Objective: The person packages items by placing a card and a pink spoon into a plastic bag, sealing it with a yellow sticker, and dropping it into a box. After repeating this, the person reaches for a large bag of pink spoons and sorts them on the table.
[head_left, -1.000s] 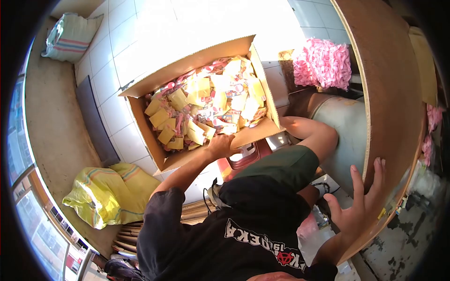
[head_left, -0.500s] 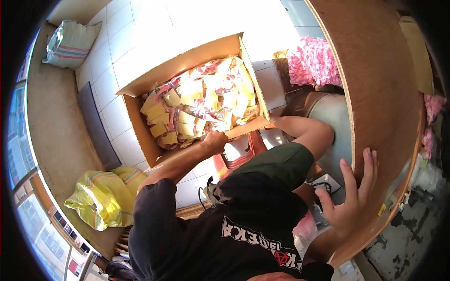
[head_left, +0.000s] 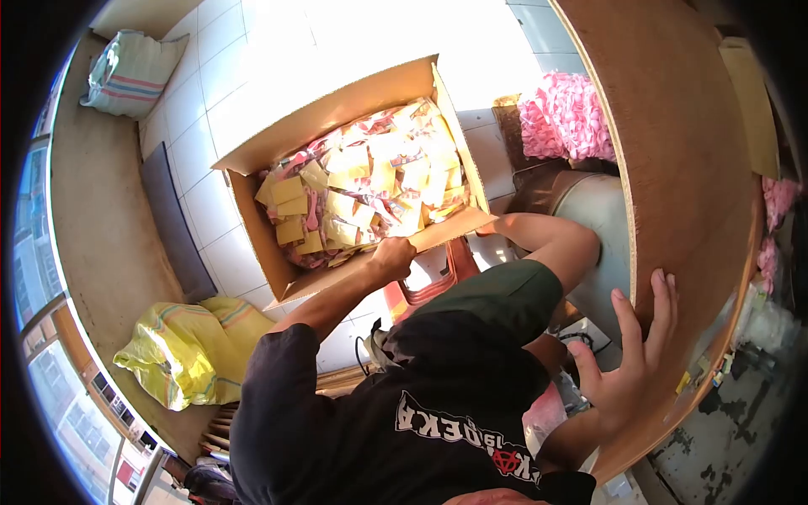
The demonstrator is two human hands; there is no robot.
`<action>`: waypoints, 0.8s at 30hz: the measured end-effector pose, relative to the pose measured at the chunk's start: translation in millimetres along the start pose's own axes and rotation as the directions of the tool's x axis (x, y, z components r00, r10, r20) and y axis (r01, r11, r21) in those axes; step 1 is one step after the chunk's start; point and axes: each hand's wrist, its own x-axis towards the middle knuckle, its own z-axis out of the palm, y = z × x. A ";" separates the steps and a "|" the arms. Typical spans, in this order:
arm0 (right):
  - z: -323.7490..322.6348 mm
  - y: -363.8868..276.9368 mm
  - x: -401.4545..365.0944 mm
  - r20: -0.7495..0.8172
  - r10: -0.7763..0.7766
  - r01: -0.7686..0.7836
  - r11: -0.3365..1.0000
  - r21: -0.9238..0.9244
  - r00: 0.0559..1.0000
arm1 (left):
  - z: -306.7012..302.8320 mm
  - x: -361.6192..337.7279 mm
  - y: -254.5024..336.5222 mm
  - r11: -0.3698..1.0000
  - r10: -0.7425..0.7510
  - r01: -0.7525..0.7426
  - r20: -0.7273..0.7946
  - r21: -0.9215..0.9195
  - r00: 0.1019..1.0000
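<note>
Curling tightly on the near rim of the cardboard box point(head_left: 459, 230), the left hand point(head_left: 392, 257) now has a narrow hold where a second ago its fingers were spread, so the box seems steadier in front of the person. Its packets point(head_left: 341, 204) lie rearranged since then; the right hand point(head_left: 627, 366) remains splayed wide at the brown board point(head_left: 699, 168), though how much cardboard the left fingers pinch is hard to tell.
</note>
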 end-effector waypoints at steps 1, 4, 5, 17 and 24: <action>1.5 -0.6 -1.4 0.004 0.008 -0.008 1.000 0.002 1.000 | -12.3 -7.6 -5.3 0.998 -0.058 0.058 -0.018 -0.023 0.998; 1.1 -1.7 -2.1 0.014 0.017 -0.017 1.000 -0.004 1.000 | -14.6 2.4 -16.4 0.994 -0.109 0.108 -0.025 -0.033 0.994; -1.0 -3.3 -2.5 0.012 0.009 -0.009 1.000 -0.004 1.000 | -0.4 6.6 -8.6 1.000 -0.023 0.023 -0.004 -0.008 1.000; -2.4 -8.6 -2.3 0.062 -0.009 0.013 0.998 -0.065 0.998 | 0.0 -37.6 -0.1 0.998 -0.054 0.054 -0.006 -0.009 0.999; -7.6 -6.7 -3.0 0.055 -0.048 0.054 0.992 -0.117 0.997 | -0.4 -13.7 10.1 0.992 -0.106 0.104 -0.019 -0.075 0.994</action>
